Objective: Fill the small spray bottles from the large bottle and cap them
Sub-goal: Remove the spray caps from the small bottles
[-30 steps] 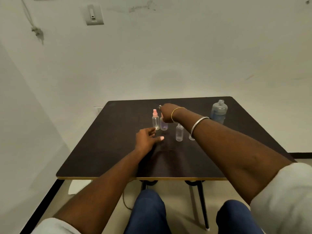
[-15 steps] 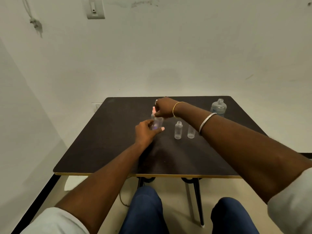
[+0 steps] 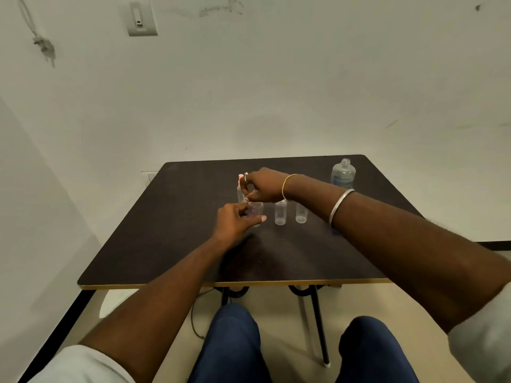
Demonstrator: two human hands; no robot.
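Head view — A: Where is the bottle that is being handled?

B: A small clear spray bottle (image 3: 256, 211) is gripped upright by the left hand (image 3: 235, 222) at the centre of the frame, low over the dark worktop (image 3: 166, 244). The left fingers (image 3: 243, 209) are curled round its side. Whether its base is touching the worktop cannot be told.

A: And the other hand?

B: The right hand (image 3: 264, 185) is held just above that bottle's mouth, its fingers (image 3: 244, 186) curled and pinched narrow (what is pinched, if anything, cannot be made out).

A: What else is seen?

B: A pink-capped bottle (image 3: 240, 192) is stood just behind the hands, partly hidden. Two open small bottles (image 3: 280, 214) (image 3: 301, 214) are stood side by side just right of the held one, near each other but apart. The large bottle (image 3: 343, 175), its neck open, is stood upright well to the right, near the worktop's far right corner.
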